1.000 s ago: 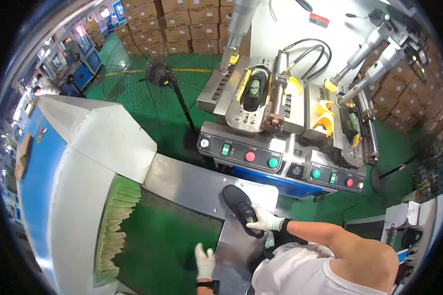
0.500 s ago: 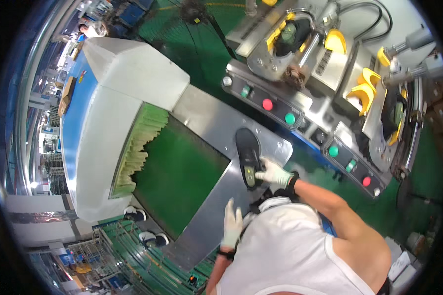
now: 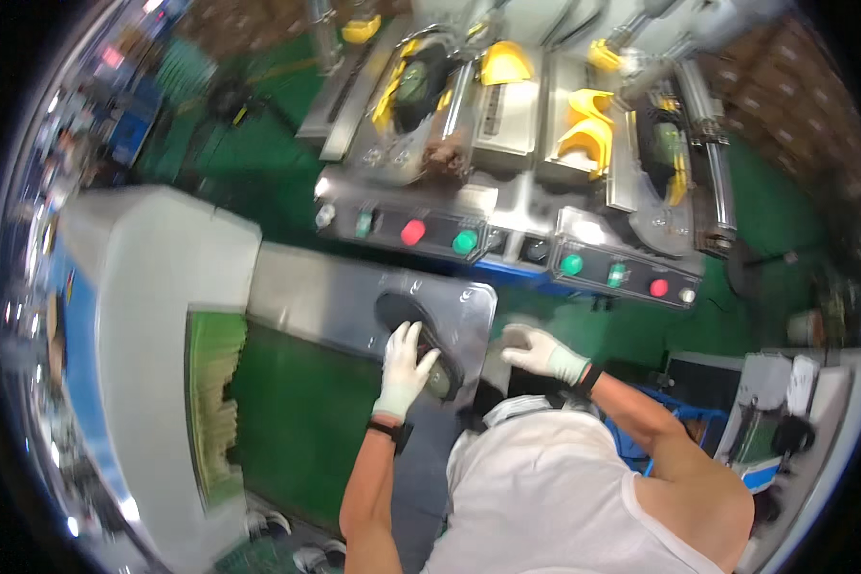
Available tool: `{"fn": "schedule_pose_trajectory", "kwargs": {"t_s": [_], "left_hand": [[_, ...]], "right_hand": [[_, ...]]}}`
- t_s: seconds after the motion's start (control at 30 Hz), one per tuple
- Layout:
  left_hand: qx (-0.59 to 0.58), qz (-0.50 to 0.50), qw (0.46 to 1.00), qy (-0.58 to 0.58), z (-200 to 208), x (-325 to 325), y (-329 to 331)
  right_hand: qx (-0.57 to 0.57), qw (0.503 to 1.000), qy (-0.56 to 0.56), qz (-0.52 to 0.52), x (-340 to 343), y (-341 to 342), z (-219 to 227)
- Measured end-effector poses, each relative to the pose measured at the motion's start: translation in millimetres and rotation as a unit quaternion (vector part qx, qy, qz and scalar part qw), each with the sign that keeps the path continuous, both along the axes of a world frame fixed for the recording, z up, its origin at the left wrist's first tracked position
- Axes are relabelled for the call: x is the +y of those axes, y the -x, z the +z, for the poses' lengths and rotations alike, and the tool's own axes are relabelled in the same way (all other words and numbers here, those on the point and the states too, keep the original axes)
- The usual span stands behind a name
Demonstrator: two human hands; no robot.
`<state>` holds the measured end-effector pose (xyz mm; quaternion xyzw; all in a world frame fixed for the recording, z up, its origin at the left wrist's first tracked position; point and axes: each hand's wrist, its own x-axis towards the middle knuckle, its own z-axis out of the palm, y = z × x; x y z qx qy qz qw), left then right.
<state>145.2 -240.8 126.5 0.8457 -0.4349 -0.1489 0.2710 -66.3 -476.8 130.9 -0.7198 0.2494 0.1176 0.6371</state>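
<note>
A black shoe (image 3: 448, 385) with a pale green insole at its heel end lies slantwise on the metal plate (image 3: 301, 297). My left hand (image 3: 404, 375), in a white glove, is at the shoe's left side. Its fingers lie along the upper and the thumb reaches over the shoe, partly covering it. My gloved right hand (image 3: 543, 354) is off the plate's right end, apart from the shoe. Its fingers point left, loosely apart and somewhat blurred, and nothing shows in them.
Beyond the plate stands a two-station machine with red and green buttons (image 3: 412, 232), yellow pads (image 3: 584, 134) and dark shoes (image 3: 419, 88) clamped in it. At left a white machine housing (image 3: 153, 383) has a green fringed curtain (image 3: 215, 402). A rack (image 3: 765, 421) stands at right.
My right hand has let go of the shoe and moved away to the right. My left hand has come up onto the shoe. The view has turned toward the two-station machine.
</note>
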Motion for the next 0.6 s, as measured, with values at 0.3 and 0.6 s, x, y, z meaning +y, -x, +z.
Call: {"fn": "schedule_pose_trajectory", "kwargs": {"t_s": [0.3, 0.6], "left_hand": [[-0.079, -0.018, 0.989, 0.126, 137, -129, -109], [-0.067, -0.018, 0.991, 0.112, 169, -343, -282]], "right_hand": [[-0.122, 0.988, -0.089, -0.045, -28, -34, 86], [-0.201, 0.963, -0.181, 0.008, -110, -78, 128]]}}
